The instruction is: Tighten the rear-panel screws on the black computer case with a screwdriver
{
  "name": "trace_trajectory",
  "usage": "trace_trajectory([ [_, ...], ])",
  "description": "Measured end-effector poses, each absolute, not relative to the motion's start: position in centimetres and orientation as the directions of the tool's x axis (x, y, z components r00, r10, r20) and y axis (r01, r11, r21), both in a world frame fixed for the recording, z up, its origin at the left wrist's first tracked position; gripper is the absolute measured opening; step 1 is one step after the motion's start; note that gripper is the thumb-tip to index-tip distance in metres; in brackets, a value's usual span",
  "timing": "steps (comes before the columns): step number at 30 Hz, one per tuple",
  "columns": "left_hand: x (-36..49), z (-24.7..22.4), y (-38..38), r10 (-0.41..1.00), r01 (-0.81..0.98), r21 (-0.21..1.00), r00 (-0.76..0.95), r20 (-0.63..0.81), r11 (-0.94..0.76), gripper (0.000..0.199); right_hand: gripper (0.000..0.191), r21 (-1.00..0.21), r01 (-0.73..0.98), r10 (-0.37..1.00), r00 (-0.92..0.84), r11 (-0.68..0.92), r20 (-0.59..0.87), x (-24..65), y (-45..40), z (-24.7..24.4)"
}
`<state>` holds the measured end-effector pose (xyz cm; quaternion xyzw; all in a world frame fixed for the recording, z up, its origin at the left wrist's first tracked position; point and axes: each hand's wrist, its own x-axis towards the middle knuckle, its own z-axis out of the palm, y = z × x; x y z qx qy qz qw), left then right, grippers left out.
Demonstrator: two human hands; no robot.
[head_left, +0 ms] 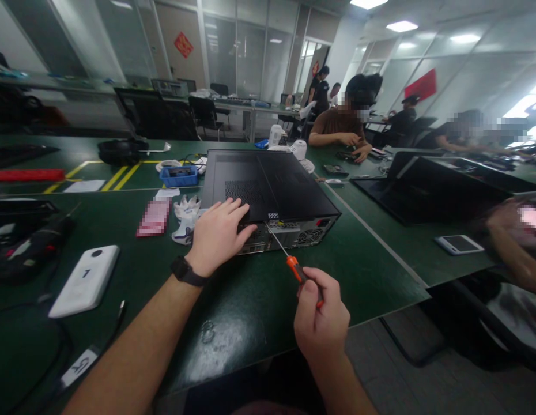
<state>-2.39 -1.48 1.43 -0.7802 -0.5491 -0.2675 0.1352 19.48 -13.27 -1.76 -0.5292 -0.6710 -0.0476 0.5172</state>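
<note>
A black desktop computer case [289, 184] lies on its side on the green table, its rear panel with ports and a fan grille facing me. My left hand [220, 230] rests on the near left edge of the case, fingers spread over the vented top. In my right hand [322, 314] is a screwdriver [293, 264] with an orange and dark handle. Its thin shaft points up and left, the tip at the upper edge of the rear panel; a screw there is too small to make out.
White gloves [187, 216], a pink-red packet [154, 217] and a blue parts tray [178, 175] sit left of the case. Nearer lies a white power bank [84, 281] with cables. Co-workers sit ahead and at right, near a phone [459, 245] and another black case [445, 184].
</note>
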Motion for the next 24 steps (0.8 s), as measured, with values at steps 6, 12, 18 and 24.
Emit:
trace_trajectory([
  [6,-2.35,1.41,-1.41,0.785,0.926,0.099,0.249,0.567,-0.365,0.046,0.021,-0.457,0.751,0.638,0.061,0.477,0.767,19.53,-13.13,-1.66],
  [12,-2.33,1.4,-1.42,0.782,0.931,0.074,0.254,0.569,-0.357,0.046,0.022,-0.509,0.744,0.695,0.085,0.432,0.714,19.46,-13.17,-1.74],
  [18,-2.39,1.3,-1.33,0.78,0.929,0.076,0.259,0.569,-0.363,0.046,0.023,-0.479,0.755,0.656,0.087,0.447,0.75,19.33,-13.06,-1.61],
  [24,-2.42,1.37,-1.34,0.788,0.93,0.078,0.258,0.559,-0.359,0.047,0.026,-0.57,0.701,0.728,0.104,0.43,0.677,19.42,-13.31,-1.46],
])
